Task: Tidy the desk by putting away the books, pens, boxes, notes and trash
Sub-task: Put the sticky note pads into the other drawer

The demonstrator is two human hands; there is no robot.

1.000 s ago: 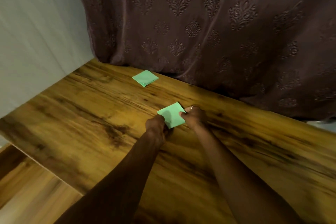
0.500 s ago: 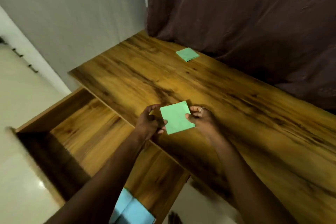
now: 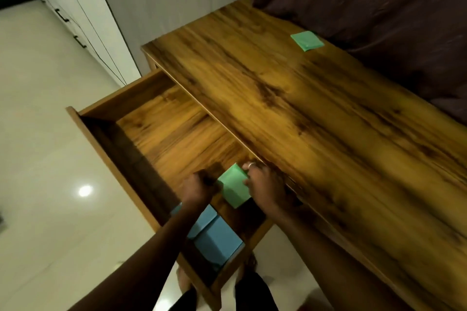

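Note:
A green note pad (image 3: 233,186) is held low inside the open wooden drawer (image 3: 106,156), close to its near right part. My left hand (image 3: 199,189) grips its left edge and my right hand (image 3: 262,187), with a ring on one finger, grips its right edge. Light blue pads (image 3: 214,237) lie in the drawer's near corner, partly hidden under my left forearm. A second green note pad (image 3: 307,41) rests on the wooden desk (image 3: 316,121) at the far side, beside the curtain.
A dark brown curtain (image 3: 379,2) hangs along the desk's back edge. A grey wall and white cupboard doors (image 3: 83,15) with black handles stand on the left. Glossy pale floor tiles (image 3: 43,159) lie left of the drawer. My feet show below the drawer.
Both hands carried the green pad off the desk top, back toward me and down into the open drawer. The view swung left and down, so the drawer and floor came into sight.

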